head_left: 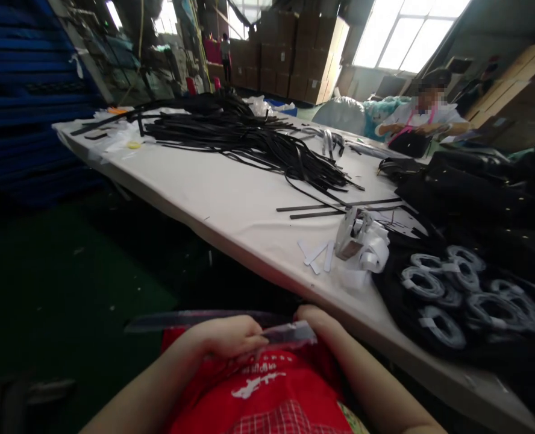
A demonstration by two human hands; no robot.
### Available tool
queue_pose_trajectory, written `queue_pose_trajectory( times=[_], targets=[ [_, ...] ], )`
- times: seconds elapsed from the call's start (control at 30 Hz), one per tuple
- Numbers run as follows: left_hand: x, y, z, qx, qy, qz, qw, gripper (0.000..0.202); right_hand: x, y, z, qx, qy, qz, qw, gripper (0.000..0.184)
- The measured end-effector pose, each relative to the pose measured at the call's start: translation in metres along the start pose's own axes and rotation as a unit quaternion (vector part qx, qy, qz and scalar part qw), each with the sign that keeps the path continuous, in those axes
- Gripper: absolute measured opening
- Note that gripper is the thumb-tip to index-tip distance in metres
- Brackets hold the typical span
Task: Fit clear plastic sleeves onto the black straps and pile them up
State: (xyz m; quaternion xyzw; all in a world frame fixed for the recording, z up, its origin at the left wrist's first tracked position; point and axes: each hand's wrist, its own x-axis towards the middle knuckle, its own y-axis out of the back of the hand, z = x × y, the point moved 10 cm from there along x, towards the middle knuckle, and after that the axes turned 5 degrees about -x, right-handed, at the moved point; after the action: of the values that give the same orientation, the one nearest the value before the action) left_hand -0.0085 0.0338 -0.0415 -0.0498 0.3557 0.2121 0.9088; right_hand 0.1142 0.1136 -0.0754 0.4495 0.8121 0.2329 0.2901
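Note:
Low over the red apron (pixel 258 380), my left hand (pixel 234 337) is closed around a clear plastic strip (pixel 288 333). One end of the strip sticks out to the right of that hand, and another length stretches behind it to the left. My right hand (pixel 315 316) is curled beside the table edge, where the rear length of the strip reaches it; its fingertips are hidden. Nearest on the table are a tape dispenser (pixel 351 235) with a roll of white tape (pixel 376 252) and a few cut white pieces (pixel 317 256).
Long black strips (pixel 249 135) are heaped across the white table (pixel 195 187). Coiled clear strips (pixel 423 283) rest on black fabric (pixel 475 205) at the right. A co-worker (pixel 423 117) stands across the table. Blue pallets (pixel 18 90) are stacked at left, cartons (pixel 290 54) behind.

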Motion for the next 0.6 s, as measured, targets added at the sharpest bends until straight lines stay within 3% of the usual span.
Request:
queue_pose_trajectory(
  times=[0.17, 0.23, 0.33, 0.4, 0.5, 0.6],
  targets=[
    [0.03, 0.01, 0.009, -0.036, -0.036, 0.033, 0.998, 0.041, -0.02, -0.003, -0.062, 0.049, 0.133, -0.108, 0.984, 0.046],
    [0.037, 0.015, 0.01, -0.076, -0.055, 0.027, 0.995, 0.03, -0.025, -0.017, -0.067, 0.004, 0.144, -0.158, 0.977, 0.053],
    [0.028, 0.008, -0.01, -0.183, -0.03, -0.09, 0.979, 0.024, -0.024, -0.031, -0.039, -0.06, 0.099, -0.201, 0.973, 0.033],
    [0.007, 0.005, -0.032, -0.235, 0.002, -0.157, 0.959, 0.026, -0.019, -0.027, -0.016, -0.069, 0.08, -0.188, 0.977, 0.028],
    [-0.026, 0.004, -0.065, -0.281, 0.058, -0.183, 0.94, 0.027, -0.012, -0.013, 0.01, -0.088, 0.076, -0.161, 0.98, 0.031],
    [-0.051, 0.0, -0.092, -0.32, 0.121, -0.163, 0.926, 0.023, -0.01, 0.001, 0.024, -0.121, 0.081, -0.14, 0.979, 0.032]
  ],
)
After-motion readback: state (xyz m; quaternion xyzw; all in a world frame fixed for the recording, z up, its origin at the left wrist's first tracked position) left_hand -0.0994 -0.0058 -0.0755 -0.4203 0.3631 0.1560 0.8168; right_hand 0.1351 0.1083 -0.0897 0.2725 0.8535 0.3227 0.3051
